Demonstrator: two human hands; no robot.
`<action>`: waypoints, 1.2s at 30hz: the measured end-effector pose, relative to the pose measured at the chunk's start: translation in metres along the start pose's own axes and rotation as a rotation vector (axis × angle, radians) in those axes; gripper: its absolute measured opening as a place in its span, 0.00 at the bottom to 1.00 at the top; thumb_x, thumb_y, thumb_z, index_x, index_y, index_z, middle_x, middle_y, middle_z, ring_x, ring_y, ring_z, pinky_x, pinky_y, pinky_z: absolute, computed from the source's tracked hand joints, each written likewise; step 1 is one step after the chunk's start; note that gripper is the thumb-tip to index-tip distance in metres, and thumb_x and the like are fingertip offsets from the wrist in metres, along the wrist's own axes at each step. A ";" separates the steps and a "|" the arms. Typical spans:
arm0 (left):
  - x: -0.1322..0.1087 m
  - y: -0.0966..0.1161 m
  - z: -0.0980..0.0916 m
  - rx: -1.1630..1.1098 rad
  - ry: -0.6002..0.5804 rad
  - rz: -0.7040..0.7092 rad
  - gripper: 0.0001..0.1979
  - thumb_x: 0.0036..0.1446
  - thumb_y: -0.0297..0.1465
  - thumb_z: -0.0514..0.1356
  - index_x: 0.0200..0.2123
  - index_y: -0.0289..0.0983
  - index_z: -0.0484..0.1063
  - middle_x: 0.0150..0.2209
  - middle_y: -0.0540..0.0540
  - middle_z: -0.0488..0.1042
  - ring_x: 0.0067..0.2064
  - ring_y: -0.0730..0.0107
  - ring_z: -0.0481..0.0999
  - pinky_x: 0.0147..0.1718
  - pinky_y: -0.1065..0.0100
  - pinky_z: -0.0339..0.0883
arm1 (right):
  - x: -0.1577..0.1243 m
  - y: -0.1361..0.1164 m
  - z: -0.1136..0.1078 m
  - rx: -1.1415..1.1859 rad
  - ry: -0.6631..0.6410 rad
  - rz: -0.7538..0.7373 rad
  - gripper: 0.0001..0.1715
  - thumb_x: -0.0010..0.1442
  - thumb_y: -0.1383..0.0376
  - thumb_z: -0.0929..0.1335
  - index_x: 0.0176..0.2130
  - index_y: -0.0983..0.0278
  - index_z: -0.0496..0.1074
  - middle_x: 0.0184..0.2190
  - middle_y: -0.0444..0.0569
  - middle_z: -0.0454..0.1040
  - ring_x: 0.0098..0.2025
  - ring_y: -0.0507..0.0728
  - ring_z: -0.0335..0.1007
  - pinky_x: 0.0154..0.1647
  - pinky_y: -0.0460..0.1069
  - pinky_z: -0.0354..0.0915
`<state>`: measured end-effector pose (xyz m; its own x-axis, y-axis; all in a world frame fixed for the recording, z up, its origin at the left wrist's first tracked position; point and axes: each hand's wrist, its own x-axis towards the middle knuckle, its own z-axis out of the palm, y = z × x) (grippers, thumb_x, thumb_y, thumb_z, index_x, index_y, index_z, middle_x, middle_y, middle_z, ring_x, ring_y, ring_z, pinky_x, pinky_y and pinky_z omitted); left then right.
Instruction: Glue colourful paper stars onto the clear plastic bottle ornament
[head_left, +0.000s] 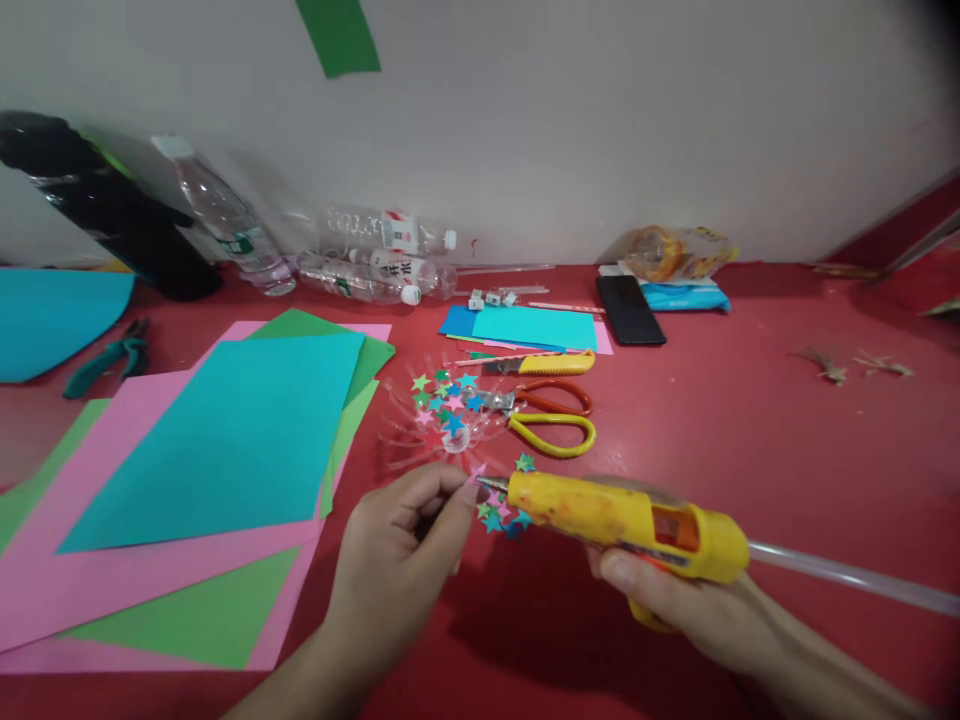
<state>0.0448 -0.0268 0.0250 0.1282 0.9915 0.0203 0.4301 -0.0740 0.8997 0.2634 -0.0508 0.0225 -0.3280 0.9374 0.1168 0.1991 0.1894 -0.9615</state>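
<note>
Between the thumb and forefinger of my left hand is a small pink paper star. My right hand grips a yellow hot glue gun, and its metal nozzle points left, at the star. From the back of the gun sticks a clear glue stick. Loose paper stars in several colours lie on the table below the nozzle, partly hidden by it. Just beyond my left hand, a clear plastic piece cut into spread strips has more coloured stars on it.
Scissors and a yellow utility knife lie past the stars. Coloured paper sheets cover the left side, with pliers behind. Plastic bottles, a black flask and a phone are along the wall.
</note>
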 end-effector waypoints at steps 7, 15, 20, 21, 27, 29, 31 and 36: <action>0.000 0.002 -0.001 0.028 0.000 -0.012 0.14 0.59 0.34 0.54 0.22 0.39 0.67 0.13 0.56 0.61 0.17 0.77 0.62 0.19 0.74 0.56 | -0.001 0.002 0.002 0.060 0.019 0.011 0.09 0.60 0.56 0.68 0.35 0.59 0.71 0.26 0.43 0.67 0.28 0.52 0.66 0.25 0.45 0.65; 0.000 -0.001 0.000 0.072 0.010 0.030 0.14 0.60 0.33 0.53 0.21 0.39 0.66 0.14 0.57 0.61 0.17 0.77 0.62 0.19 0.74 0.56 | -0.001 0.004 0.001 0.081 0.026 0.018 0.06 0.58 0.58 0.69 0.34 0.58 0.70 0.25 0.43 0.67 0.24 0.51 0.63 0.21 0.45 0.62; 0.000 0.001 0.000 0.149 0.045 0.104 0.14 0.59 0.32 0.54 0.20 0.39 0.65 0.15 0.56 0.62 0.18 0.77 0.63 0.19 0.74 0.57 | 0.000 0.002 0.001 0.060 0.019 0.027 0.11 0.59 0.57 0.68 0.30 0.60 0.68 0.22 0.42 0.62 0.22 0.50 0.59 0.19 0.44 0.59; 0.000 0.001 0.000 0.164 0.050 0.125 0.14 0.59 0.31 0.54 0.21 0.39 0.65 0.15 0.56 0.62 0.18 0.77 0.62 0.19 0.74 0.57 | 0.000 0.002 0.001 0.055 0.013 0.024 0.11 0.59 0.57 0.68 0.30 0.60 0.67 0.22 0.42 0.62 0.22 0.50 0.59 0.19 0.44 0.59; 0.000 0.002 -0.001 0.228 0.065 0.178 0.14 0.59 0.30 0.54 0.21 0.38 0.66 0.15 0.56 0.62 0.18 0.78 0.62 0.18 0.74 0.56 | 0.001 0.000 0.001 0.011 0.017 0.000 0.13 0.59 0.56 0.68 0.28 0.60 0.66 0.20 0.41 0.60 0.22 0.50 0.57 0.18 0.44 0.58; 0.000 0.002 -0.001 0.231 0.069 0.182 0.13 0.59 0.30 0.54 0.21 0.38 0.66 0.15 0.56 0.63 0.18 0.78 0.62 0.18 0.74 0.56 | 0.002 -0.001 0.001 0.003 0.028 -0.002 0.13 0.59 0.56 0.67 0.27 0.60 0.66 0.20 0.41 0.59 0.21 0.50 0.57 0.17 0.44 0.58; 0.000 0.001 -0.001 0.227 0.071 0.190 0.13 0.59 0.30 0.54 0.22 0.39 0.66 0.15 0.56 0.62 0.17 0.78 0.62 0.18 0.75 0.56 | 0.002 -0.003 0.002 0.010 0.032 -0.008 0.13 0.59 0.56 0.67 0.28 0.60 0.66 0.19 0.41 0.59 0.20 0.50 0.57 0.16 0.44 0.57; 0.001 0.001 0.000 0.221 0.071 0.195 0.14 0.60 0.30 0.54 0.21 0.38 0.65 0.15 0.56 0.62 0.17 0.78 0.62 0.18 0.75 0.56 | 0.001 -0.001 0.002 0.010 0.038 -0.001 0.11 0.59 0.55 0.68 0.31 0.60 0.68 0.18 0.40 0.60 0.19 0.49 0.56 0.14 0.43 0.56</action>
<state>0.0455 -0.0261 0.0259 0.1683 0.9606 0.2210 0.5885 -0.2778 0.7593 0.2606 -0.0506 0.0235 -0.2932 0.9477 0.1264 0.1900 0.1874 -0.9637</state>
